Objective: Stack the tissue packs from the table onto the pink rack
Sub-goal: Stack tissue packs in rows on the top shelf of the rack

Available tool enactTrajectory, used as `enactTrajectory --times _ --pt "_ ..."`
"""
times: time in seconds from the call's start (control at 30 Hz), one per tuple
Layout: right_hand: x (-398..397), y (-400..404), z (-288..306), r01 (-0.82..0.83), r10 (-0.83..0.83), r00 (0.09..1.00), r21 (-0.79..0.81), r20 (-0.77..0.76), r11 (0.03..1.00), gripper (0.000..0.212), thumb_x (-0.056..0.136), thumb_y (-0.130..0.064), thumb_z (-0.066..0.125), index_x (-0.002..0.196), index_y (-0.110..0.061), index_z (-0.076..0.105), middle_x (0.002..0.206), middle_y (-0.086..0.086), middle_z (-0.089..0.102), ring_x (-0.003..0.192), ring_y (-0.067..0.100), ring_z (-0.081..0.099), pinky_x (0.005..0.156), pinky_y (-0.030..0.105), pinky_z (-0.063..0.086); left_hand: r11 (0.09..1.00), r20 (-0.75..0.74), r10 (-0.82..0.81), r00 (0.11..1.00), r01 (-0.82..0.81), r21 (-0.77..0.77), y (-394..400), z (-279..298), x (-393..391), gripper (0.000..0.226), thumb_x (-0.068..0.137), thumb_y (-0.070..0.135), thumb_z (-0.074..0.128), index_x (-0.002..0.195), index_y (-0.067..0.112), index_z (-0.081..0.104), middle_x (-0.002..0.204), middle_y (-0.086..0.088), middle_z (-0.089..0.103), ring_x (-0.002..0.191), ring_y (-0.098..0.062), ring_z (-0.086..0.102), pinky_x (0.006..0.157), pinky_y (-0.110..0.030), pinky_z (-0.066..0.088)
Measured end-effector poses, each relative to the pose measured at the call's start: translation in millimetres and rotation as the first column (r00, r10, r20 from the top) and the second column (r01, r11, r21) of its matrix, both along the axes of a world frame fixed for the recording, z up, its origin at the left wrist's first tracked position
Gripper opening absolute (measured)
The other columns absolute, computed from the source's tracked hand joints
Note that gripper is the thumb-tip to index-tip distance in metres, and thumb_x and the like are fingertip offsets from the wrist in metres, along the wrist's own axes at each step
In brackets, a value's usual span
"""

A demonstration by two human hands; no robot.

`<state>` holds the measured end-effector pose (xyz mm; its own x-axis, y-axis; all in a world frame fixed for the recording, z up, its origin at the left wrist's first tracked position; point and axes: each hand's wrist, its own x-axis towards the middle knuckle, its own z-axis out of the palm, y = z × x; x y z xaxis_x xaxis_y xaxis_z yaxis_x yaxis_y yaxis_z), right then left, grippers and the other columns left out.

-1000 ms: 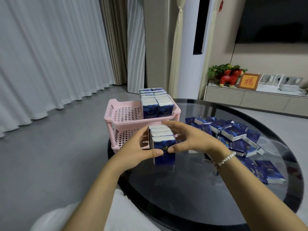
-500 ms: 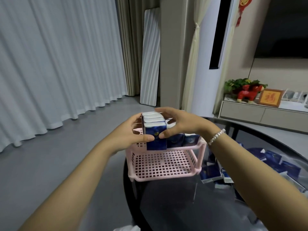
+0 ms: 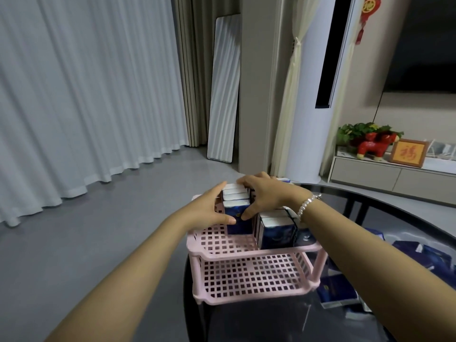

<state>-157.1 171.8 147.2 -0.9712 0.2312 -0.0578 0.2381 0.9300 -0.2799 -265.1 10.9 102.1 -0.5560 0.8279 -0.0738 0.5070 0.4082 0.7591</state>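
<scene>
While both hands grip them, tissue packs touch the rack.

Red horse figurine, framed picture

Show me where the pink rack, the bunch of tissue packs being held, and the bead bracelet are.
pink rack (image 3: 246,256): head view, front rim of its upper shelf.
held tissue packs (image 3: 237,224): head view, blue front face of the nearest pack.
bead bracelet (image 3: 307,204): head view, beads across the right wrist.
</scene>
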Motion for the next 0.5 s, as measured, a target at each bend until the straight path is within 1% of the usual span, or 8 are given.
enactTrajectory --times 0.03,0.1,0.2,0.27,0.33,0.37,0.43,0.5 --pt "-0.7 1.0 -1.4 0.006 -0.006 1.000 -0.008 0.007 1.000 0.099 0.062 -0.048 0.079 0.143 -0.031 0.024 0.141 0.003 0.028 0.131 0.028 0.030 0.110 0.044 0.032 1.000 -0.010 0.003 1.000 -0.003 -0.008 1.6 -2.3 -1.0 0.117 0.062 0.040 0.082 0.151 0.039 0.006 0.156 0.003 0.028 0.139 -0.016 0.035 0.114 -0.043 0.033" --pt "-2.3 3.1 -3.8 0.013 -0.013 1.000 -0.011 0.016 1.000 0.100 0.063 -0.048 0.078 0.143 -0.031 0.022 0.142 0.003 0.027 0.131 0.028 0.030 0.109 0.045 0.033 1.000 -0.023 0.005 1.000 -0.005 -0.020 4.1 -4.5 -1.7 0.112 0.069 0.036 0.079 0.151 0.039 0.004 0.157 0.004 0.027 0.139 -0.015 0.036 0.113 -0.042 0.034" --pt "-2.2 3.2 -5.1 0.005 -0.006 1.000 0.006 0.025 1.000 0.099 0.066 -0.048 0.076 0.146 -0.031 0.019 0.146 0.004 0.024 0.134 0.028 0.026 0.110 0.045 0.031 0.997 -0.067 0.005 0.998 -0.010 -0.072 6.8 -3.2 0.0 0.108 0.077 0.033 0.076 0.151 0.038 -0.003 0.158 0.005 0.023 0.139 -0.015 0.035 0.114 -0.040 0.032" --pt "0.2 1.8 -3.8 -0.051 0.051 0.999 0.029 -0.002 0.998 0.092 0.072 -0.045 0.073 0.147 -0.029 0.021 0.153 0.001 0.020 0.139 0.025 0.018 0.113 0.043 0.025 0.993 -0.112 0.003 0.994 -0.017 -0.119 7.5 -1.5 2.2 0.104 0.083 0.033 0.072 0.151 0.038 -0.007 0.159 0.007 0.019 0.140 -0.015 0.032 0.114 -0.036 0.031" --pt "3.5 0.5 -2.1 -0.098 0.100 0.994 0.043 -0.041 0.994 0.081 0.079 -0.043 0.068 0.146 -0.027 0.027 0.156 -0.005 0.018 0.141 0.019 0.012 0.114 0.041 0.020 0.984 -0.152 -0.016 0.988 -0.012 -0.180 8.3 1.7 4.5 0.103 0.086 0.036 0.068 0.150 0.038 -0.012 0.159 0.006 0.019 0.139 -0.018 0.033 0.109 -0.032 0.033" --pt "4.8 0.8 -2.1 -0.104 0.107 0.993 0.050 -0.055 0.993 0.075 0.081 -0.043 0.065 0.145 -0.027 0.030 0.155 -0.007 0.022 0.141 0.018 0.012 0.114 0.041 0.019 0.977 -0.164 -0.029 0.986 -0.007 -0.213 9.3 3.6 5.1 0.103 0.087 0.037 0.066 0.149 0.038 -0.016 0.158 0.004 0.022 0.137 -0.020 0.035 0.107 -0.032 0.035" --pt "5.5 2.1 -5.0 -0.102 0.108 0.991 0.085 -0.074 0.991 0.067 0.081 -0.047 0.061 0.141 -0.029 0.037 0.149 -0.004 0.034 0.140 0.020 0.017 0.113 0.043 0.020 0.964 -0.172 -0.050 0.984 0.002 -0.267 12.2 7.2 4.2 0.103 0.088 0.039 0.064 0.147 0.038 -0.021 0.157 0.003 0.026 0.134 -0.023 0.040 0.106 -0.033 0.037" --pt "4.3 3.8 -9.5 -0.098 0.107 0.992 0.112 -0.071 0.989 0.064 0.080 -0.050 0.058 0.138 -0.031 0.039 0.146 -0.001 0.038 0.138 0.022 0.020 0.111 0.044 0.021 0.950 -0.173 -0.059 0.983 0.002 -0.312 15.3 10.6 3.4 0.103 0.088 0.040 0.063 0.146 0.038 -0.023 0.156 0.001 0.028 0.132 -0.025 0.041 0.106 -0.036 0.038"
